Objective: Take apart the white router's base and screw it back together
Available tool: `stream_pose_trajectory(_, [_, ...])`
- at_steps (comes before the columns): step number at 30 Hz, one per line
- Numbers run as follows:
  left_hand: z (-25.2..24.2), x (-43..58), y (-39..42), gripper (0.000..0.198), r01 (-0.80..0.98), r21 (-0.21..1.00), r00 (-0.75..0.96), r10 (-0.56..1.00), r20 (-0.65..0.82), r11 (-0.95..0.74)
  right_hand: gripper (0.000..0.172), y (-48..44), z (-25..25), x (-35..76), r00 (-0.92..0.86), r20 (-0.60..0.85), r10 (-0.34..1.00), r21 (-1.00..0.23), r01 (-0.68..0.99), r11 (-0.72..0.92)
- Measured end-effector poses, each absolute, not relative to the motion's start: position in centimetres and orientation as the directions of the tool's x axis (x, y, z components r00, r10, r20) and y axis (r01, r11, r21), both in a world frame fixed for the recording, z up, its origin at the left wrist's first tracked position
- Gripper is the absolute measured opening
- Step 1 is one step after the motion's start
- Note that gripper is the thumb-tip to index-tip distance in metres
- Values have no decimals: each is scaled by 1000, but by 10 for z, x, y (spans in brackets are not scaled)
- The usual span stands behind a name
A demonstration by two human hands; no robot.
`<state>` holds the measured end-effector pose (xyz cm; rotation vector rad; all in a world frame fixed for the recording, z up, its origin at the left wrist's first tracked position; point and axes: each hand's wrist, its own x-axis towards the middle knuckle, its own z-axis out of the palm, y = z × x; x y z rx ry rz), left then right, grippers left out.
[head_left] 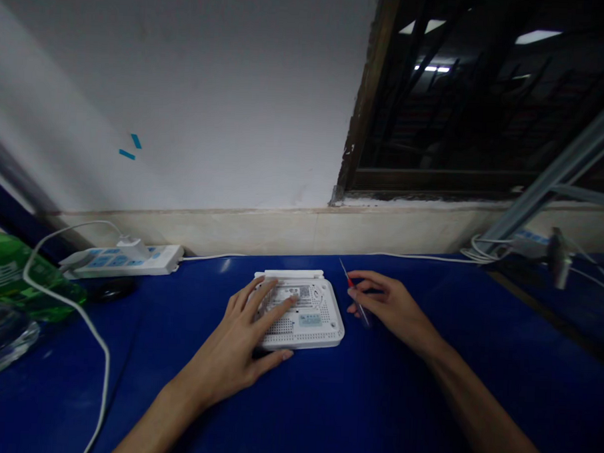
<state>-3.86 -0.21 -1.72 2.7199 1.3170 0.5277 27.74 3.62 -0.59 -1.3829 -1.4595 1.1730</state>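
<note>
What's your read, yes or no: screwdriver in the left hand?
No, the right hand holds the screwdriver, while the left hand rests on the white device.

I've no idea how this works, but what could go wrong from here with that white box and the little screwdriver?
The left hand rests on the white box, so if the screwdriver in the grip of the right hand slipped that way, it might scratch the box or poke that hand.

The white cord loops near the left forearm; a snag could tug its plug.
</note>
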Motion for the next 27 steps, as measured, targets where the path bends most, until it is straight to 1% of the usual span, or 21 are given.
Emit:
stream_pose_trajectory(2, [-21,-36,-1,71,742,166,601,754,264,-650,51,33,-1,276,-150,-68,986,-972,231,-32])
stream_pose_trajectory(6, [-22,-39,3,69,735,124,632,740,228,-666,39,30,6,276,-197,-61,979,-965,263,-7])
stream_pose_trajectory(9, [-21,-41,4,69,732,134,634,740,226,-668,34,32,11,280,-202,-36,979,-933,358,40])
stream_pose_trajectory(12, [-22,-42,2,69,727,155,630,740,237,-669,30,41,25,284,-259,-10,966,-865,486,121])
stream_pose_trajectory(14, [-22,-42,2,70,725,166,627,740,241,-668,26,49,41,283,-305,13,952,-794,575,196])
stream_pose_trajectory(16, [-23,-41,1,71,721,173,629,738,245,-671,24,58,59,280,-324,-25,946,-678,701,222])
stream_pose_trajectory(18, [-22,-41,1,72,720,178,629,739,243,-671,21,68,76,273,-378,-53,924,-561,777,286])
stream_pose_trajectory(22, [-22,-40,0,72,723,191,622,746,238,-664,17,86,95,256,-483,-129,866,-366,835,411])
stream_pose_trajectory(27, [-23,-40,0,75,723,191,623,747,234,-663,18,100,97,231,-545,-210,812,-196,837,511])
